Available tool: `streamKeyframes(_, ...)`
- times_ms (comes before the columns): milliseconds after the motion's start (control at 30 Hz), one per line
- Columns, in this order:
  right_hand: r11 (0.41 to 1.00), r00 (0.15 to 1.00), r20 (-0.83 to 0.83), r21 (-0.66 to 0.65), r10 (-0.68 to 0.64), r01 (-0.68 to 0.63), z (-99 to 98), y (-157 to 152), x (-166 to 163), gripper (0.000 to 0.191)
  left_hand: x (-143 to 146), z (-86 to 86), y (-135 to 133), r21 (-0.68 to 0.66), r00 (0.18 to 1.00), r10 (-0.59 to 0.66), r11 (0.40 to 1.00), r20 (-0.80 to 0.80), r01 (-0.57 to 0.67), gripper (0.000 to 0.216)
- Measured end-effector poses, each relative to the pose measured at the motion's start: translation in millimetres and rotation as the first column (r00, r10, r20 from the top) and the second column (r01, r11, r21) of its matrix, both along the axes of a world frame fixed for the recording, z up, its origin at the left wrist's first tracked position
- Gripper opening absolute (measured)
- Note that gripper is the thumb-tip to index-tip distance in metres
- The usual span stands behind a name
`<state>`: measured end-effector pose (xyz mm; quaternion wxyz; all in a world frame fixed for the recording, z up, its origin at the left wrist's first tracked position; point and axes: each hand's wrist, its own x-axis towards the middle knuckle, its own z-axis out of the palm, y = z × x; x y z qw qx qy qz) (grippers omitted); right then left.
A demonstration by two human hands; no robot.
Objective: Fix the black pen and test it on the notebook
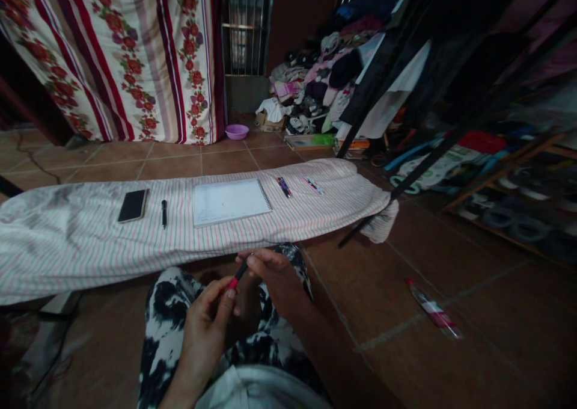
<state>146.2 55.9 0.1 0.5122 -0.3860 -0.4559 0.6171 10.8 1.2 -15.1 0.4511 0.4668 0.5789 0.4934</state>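
Note:
Over my lap, both hands hold one pen with a dark barrel and a red part. My left hand pinches the red lower end between thumb and fingers. The fingers of my right hand close on the dark upper end, which tilts up to the right. Just beyond my knees, a spiral notebook lies open on the striped cloth. To its left rest a black pen and a phone. Dark pens and a light-coloured pen lie to its right.
A plastic bottle with a red cap lies on the tiled floor to the right. A dark metal bar slants across the right side. Farther back are a purple basin, a clothes heap and a shoe rack.

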Motion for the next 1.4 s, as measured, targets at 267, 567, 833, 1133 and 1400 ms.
streamKeyframes(267,0.999,0.999,0.01,0.005,0.051,-0.052,-2.1,1.1,-2.9,0.027,-1.5,3.2,1.1,-0.092,0.988,0.023,0.996,0.152,-0.009,0.041)
streamKeyframes(567,0.999,0.998,0.058,0.017,0.032,-0.033,-3.8,2.2,0.0,0.024,-1.8,2.9,-0.2,-0.112,0.987,-0.004,0.993,0.158,0.022,0.044)
streamKeyframes(833,0.999,0.999,0.032,0.023,0.044,-0.045,-5.8,0.4,-2.1,0.022,-1.9,3.8,-0.1,-0.063,0.995,0.023,0.998,0.101,-0.016,0.041)
streamKeyframes(1133,1.0,1.0,0.028,0.01,0.007,-0.007,-0.8,1.8,-4.5,0.023,-2.1,6.8,1.0,-0.078,0.991,0.03,0.997,0.13,-0.02,0.042)
streamKeyframes(1400,0.997,0.997,-0.01,0.0,0.071,-0.071,-2.5,3.4,-4.0,0.026,-3.5,6.8,0.1,-0.151,0.967,-0.007,0.987,0.256,0.047,0.046)
